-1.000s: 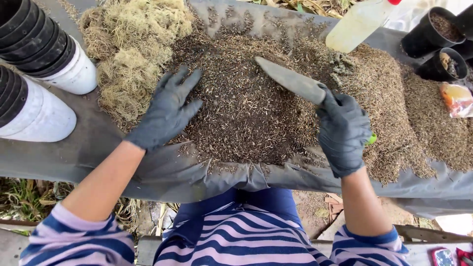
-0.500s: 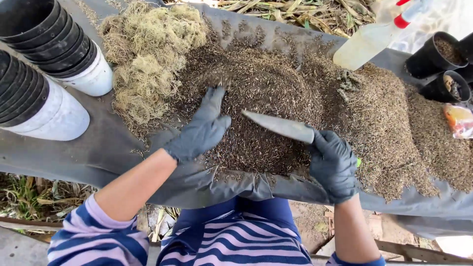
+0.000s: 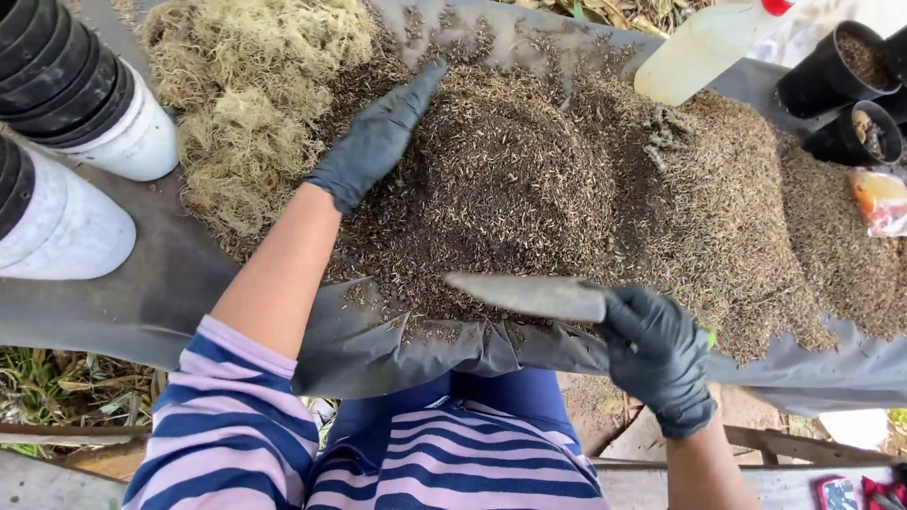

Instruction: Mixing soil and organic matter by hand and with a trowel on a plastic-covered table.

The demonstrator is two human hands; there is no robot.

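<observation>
trowel (image 3: 529, 295) handle hidden in right hand (image 3: 658, 354), pots (image 3: 57, 85) cropped

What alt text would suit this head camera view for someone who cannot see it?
Two black-gloved hands work a mound of dark potting mix on a grey sheet: the left hand rests on the mound, the right hand grips a trowel at its near edge.

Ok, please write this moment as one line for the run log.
left hand: gloved, flat on far side of dark mix pile | right hand: grips trowel, blade at pile's near edge | moss left of pile
</observation>
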